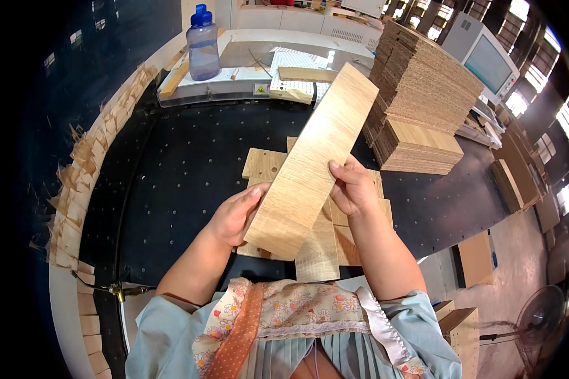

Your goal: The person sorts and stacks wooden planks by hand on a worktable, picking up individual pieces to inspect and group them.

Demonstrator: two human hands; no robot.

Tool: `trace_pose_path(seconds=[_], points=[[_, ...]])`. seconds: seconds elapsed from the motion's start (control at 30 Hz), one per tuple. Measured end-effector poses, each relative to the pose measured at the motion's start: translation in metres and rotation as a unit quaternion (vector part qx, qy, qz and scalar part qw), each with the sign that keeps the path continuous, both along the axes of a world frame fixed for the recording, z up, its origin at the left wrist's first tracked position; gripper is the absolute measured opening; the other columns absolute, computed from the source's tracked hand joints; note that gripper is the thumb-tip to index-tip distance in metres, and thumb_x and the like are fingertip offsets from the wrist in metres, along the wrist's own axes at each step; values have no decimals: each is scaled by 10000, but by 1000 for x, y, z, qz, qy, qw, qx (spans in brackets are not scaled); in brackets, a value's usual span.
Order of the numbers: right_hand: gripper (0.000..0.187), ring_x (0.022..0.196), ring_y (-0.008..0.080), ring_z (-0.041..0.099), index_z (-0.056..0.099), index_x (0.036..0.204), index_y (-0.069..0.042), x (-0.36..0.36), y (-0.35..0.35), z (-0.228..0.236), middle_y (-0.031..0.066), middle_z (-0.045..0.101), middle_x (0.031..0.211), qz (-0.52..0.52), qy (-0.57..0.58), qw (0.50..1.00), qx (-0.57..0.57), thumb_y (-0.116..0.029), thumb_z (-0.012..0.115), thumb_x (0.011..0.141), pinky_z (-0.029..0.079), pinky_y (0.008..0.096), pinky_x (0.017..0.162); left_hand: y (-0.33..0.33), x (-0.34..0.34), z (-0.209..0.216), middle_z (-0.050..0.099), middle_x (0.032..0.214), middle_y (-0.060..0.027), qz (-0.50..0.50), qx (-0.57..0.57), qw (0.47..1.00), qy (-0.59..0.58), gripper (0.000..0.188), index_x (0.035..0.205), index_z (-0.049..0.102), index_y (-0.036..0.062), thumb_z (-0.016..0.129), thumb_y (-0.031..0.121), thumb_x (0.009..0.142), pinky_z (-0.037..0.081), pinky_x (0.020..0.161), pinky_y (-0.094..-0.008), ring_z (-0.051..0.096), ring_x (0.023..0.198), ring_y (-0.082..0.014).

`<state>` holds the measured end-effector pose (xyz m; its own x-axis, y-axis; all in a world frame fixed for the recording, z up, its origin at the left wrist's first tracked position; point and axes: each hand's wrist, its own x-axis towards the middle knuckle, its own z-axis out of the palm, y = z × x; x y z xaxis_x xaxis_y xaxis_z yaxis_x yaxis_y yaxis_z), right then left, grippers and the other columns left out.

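Slantwise, a wooden board (313,164) lies between the fingers (345,175).

Blue bottle (203,54) upright on white ledge (250,76); monitor (489,60), fan (542,314) at right.

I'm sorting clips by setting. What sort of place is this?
Likely a woodworking factory, judging by the tall stack of cut boards, the dotted black worktable and the held wooden plank.
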<state>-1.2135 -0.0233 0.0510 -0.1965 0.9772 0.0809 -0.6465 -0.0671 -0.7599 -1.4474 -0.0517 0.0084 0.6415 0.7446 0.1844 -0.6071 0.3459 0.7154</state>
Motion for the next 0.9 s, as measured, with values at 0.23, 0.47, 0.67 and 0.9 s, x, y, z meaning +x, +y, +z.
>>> trace_pose_path(seconds=[0.23,0.47,0.67,0.9], points=[[500,1103,273,556,427,1261,32,-26,4,25,192,568,1174,24,-364,926,94,-225,615,876,465,360,898,4,12,7,450,1326,-174,4,-24,997,-67,612,1404,258,27,541,161,878,428,980,-409,493,1190,-285],[802,1285,395,357,280,1388,-11,-6,-30,-13,257,347,1388,-75,-761,633,122,-413,658,806,351,467,1034,9,-34,-6,408,1349,-256,81,44,991,-94,707,1405,253,2,588,207,817,445,934,-557,422,1252,-381],[834,1354,424,176,351,1361,-51,-45,-73,-38,228,214,1454,-24,-839,532,114,-464,697,725,302,544,1037,4,-42,-15,408,1367,-216,117,3,986,-121,727,1404,294,33,598,297,798,396,979,-570,379,1288,-365],[684,1219,336,393,403,1308,-36,-18,-64,-55,184,377,1344,-163,-650,723,169,-244,671,714,403,450,967,5,-44,-28,390,1376,-225,37,-13,987,-154,715,1421,267,50,556,391,862,394,986,-537,401,1250,-377]])
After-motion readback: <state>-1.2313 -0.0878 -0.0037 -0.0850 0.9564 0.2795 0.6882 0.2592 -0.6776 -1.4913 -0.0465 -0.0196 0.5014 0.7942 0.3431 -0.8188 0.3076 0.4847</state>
